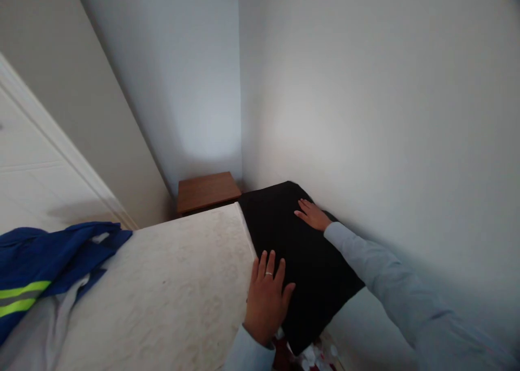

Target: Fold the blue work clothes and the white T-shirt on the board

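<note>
A black cloth-like sheet [284, 241] lies across the space between the mattress [182, 279] and the wall; what is under it is hidden. My right hand [312, 215] rests palm down on its wall side, fingers stretched out, holding nothing. Nearer to me, my left hand [268, 300], with a ring on one finger, lies flat where the sheet meets the mattress edge. Its fingers are spread and grip nothing. The sheet's near corner hangs down beside the mattress.
A brown wooden bedside table [208, 191] stands in the far corner. Blue clothing [60, 257] with a yellow-green and grey stripe lies on the mattress at left. The pale wall [385, 116] runs close along the right. Red and white items [314, 357] show low down below the sheet.
</note>
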Demonstrator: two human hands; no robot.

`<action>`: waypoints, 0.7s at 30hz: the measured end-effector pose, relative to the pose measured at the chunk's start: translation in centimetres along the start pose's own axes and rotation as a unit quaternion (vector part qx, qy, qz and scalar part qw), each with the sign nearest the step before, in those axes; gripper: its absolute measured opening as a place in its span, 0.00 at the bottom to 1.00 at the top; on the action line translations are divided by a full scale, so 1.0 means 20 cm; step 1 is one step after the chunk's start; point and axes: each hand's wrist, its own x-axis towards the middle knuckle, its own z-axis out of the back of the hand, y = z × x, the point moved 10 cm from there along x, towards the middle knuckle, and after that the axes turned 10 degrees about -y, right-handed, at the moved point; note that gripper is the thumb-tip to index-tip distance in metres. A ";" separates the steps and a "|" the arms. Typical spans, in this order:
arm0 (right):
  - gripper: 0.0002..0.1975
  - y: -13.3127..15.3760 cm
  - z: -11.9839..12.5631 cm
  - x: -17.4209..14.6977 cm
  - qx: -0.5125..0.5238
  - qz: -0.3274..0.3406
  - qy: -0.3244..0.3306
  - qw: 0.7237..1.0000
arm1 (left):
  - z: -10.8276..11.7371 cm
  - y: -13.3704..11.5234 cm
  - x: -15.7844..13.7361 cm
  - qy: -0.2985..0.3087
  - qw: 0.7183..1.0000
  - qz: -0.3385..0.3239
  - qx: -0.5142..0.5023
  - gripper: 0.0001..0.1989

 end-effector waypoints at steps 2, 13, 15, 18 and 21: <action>0.45 -0.04 -0.03 -0.01 -0.003 -0.002 0.010 1.000 | 0.01 -0.01 0.00 -0.006 1.000 0.010 -0.004 0.25; 0.43 0.48 0.02 0.39 0.013 0.131 -0.003 0.991 | 0.01 -0.01 -0.02 -0.021 0.998 0.052 -0.014 0.28; 0.43 0.65 -0.04 0.47 0.013 0.139 0.011 0.990 | 0.00 -0.02 -0.03 -0.022 0.998 0.053 -0.018 0.28; 0.40 0.81 -0.19 0.51 0.014 0.141 0.051 0.989 | 0.00 -0.02 -0.03 -0.026 0.998 0.058 -0.023 0.29; 0.37 0.87 -0.28 0.50 0.027 0.143 0.082 0.986 | 0.01 -0.01 -0.03 -0.029 0.996 0.069 -0.040 0.30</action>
